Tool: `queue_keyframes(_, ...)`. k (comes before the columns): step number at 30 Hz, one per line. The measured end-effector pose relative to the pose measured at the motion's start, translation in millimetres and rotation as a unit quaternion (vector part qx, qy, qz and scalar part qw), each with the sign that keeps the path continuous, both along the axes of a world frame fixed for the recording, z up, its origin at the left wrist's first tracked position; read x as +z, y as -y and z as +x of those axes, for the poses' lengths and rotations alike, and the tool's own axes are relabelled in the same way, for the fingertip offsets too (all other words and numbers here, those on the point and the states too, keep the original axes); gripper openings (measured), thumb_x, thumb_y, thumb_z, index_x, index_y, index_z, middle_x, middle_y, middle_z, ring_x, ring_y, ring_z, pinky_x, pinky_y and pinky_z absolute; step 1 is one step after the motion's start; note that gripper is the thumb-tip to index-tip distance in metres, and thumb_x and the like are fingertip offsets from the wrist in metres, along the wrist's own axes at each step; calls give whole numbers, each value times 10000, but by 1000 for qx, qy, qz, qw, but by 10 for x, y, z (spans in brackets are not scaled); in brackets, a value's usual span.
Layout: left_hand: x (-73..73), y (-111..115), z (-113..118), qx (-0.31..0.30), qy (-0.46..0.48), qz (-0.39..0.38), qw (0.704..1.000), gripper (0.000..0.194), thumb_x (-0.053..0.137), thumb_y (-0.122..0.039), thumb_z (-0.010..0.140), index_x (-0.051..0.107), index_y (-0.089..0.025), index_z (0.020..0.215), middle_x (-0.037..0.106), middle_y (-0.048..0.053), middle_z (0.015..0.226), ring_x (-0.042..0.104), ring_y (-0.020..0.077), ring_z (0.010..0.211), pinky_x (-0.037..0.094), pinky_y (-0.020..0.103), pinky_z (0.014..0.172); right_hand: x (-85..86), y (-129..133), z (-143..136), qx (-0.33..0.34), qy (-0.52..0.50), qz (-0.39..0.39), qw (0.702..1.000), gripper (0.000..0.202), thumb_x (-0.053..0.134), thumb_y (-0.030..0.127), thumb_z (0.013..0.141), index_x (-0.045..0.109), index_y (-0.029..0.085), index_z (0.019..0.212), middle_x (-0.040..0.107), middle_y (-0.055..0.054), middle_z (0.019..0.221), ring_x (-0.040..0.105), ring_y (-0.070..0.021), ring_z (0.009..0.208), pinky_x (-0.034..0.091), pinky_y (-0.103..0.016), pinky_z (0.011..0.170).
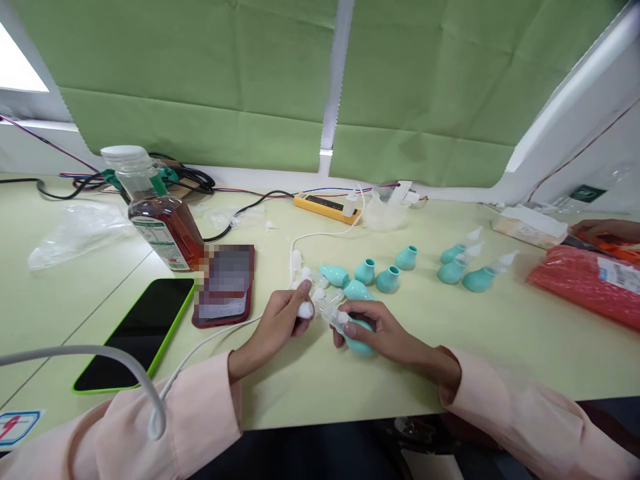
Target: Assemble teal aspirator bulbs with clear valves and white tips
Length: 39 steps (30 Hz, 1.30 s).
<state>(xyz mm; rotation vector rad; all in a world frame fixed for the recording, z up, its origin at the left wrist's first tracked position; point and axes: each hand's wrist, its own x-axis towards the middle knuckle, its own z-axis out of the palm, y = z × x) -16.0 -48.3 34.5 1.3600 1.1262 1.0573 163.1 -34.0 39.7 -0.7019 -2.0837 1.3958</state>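
Observation:
My right hand (377, 327) is closed around a teal squeeze bulb (361, 341); a small white piece (343, 318) shows by its thumb, beside clear plastic parts. My left hand (285, 312) pinches a small white rounded piece (305, 310), just left of the right hand. Beyond the hands lie several loose teal bulbs, among them an open-necked bulb (388, 279) standing upright and another bulb (334, 275) on its side. Small clear plastic nozzles (336, 296) lie partly hidden between the hands. Farther right, teal bulbs (479, 279) carry pointed translucent tips (506, 261).
At left are a green-edged phone (143, 333), a red-cased phone (225, 287) and a bottle of amber liquid (167, 230). A white cable (210, 340) runs under my left arm toward the yellow power strip (325, 207). A red package (583, 283) sits right, near another person's hand (603, 230).

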Motion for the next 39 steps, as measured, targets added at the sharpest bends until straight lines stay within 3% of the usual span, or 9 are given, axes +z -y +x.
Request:
queue_keyframes(4,22,-31,-30,85,-75,75,991,335,353,-449,805,381,-175,614,329,-92,346,308,50,313,221,162,348,7,63,-59,100,10,-119,988,225,340,376,850,435,180,904,581,-53,920,550,-135,819,430,-294,744)
queue_keyframes(10,49,-47,-85,121,-177,130,968,368,299,-419,832,355,-180,558,385,-72,332,399,67,319,285,165,377,-59,-89,-153,40,49,54,997,174,355,343,850,447,204,900,543,-24,970,481,-146,907,366,-304,827)
queue_keyframes(15,146,-119,-135,128,-268,157,942,456,275,-388,839,309,-179,435,373,-42,305,354,66,305,261,188,373,-138,-295,-156,-32,44,67,996,211,313,383,856,411,203,806,561,-27,917,493,-155,842,379,-307,768)
queue_keyframes(18,266,-125,-208,54,-324,150,932,496,316,-381,817,296,-184,363,351,-32,281,336,72,282,233,206,355,-147,-343,-160,-71,41,66,994,245,289,411,856,401,203,790,579,-33,922,492,-153,785,386,-303,719)
queue_keyframes(21,381,-86,-313,-109,-326,60,937,543,318,-422,805,330,-192,313,349,-24,240,344,81,240,278,204,339,-150,-322,-171,-105,18,64,992,251,312,431,844,392,205,769,595,-36,929,499,-147,739,395,-301,696)
queue_keyframes(26,404,-45,-379,-321,-350,-9,880,605,295,-394,822,352,-189,256,412,3,254,383,85,258,362,199,422,-140,-184,-193,-117,-74,6,990,250,344,437,833,390,198,773,608,-59,893,535,-155,760,426,-317,703)
queue_keyframes(31,239,-115,-292,-161,-475,182,846,441,362,-338,819,483,-169,429,492,6,402,432,116,392,250,224,442,-144,-115,-242,5,-70,-157,985,253,315,433,843,413,204,798,601,-30,739,570,-151,708,465,-312,669)
queue_keyframes(34,155,-156,-259,-94,-499,234,829,458,299,-380,843,525,-162,510,491,11,457,436,120,442,225,231,463,-149,-170,-241,-24,-51,-96,994,242,335,420,840,455,214,802,589,-17,776,552,-151,784,428,-320,778)
queue_keyframes(39,109,-167,-210,-83,-437,240,863,464,262,-390,857,549,-145,586,499,9,510,440,108,483,275,219,509,-144,-287,-187,-123,-32,15,992,281,335,431,838,504,208,804,571,-23,894,505,-168,881,378,-326,827)
